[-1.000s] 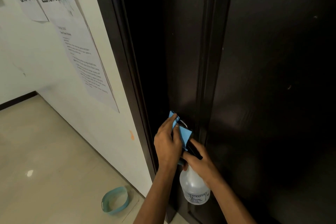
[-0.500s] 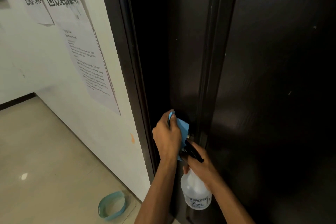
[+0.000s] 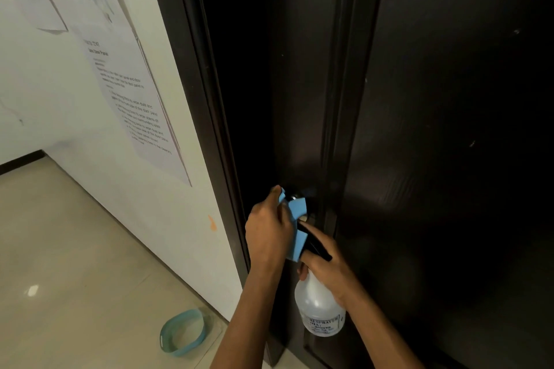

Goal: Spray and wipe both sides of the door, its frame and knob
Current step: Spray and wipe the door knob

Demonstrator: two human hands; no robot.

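- Blue cloth (image 3: 296, 213) is wrapped over the knob (image 3: 295, 197), which sits low on the dark door (image 3: 299, 99), just beside the frame (image 3: 209, 129); only a glint of metal shows above the cloth.
- Judged from this, the step in hand is wiping the knob. To do it well, keep the cloth folded round the metal and twist it both ways, so the back and neck get rubbed as well as the face (the underside is easily missed).
- Left hand (image 3: 269, 231) has its fingers curled round the cloth, pressing it onto the knob; a loose corner hangs below the palm.
- Right hand (image 3: 325, 263) grips the neck of the spray bottle (image 3: 319, 305), fingers closed round the black trigger head, with the bottle upright and close under the left hand. Whether a finger rests on the trigger I cannot tell.
- Keeping the nozzle turned away from the left hand would avoid wetting it.
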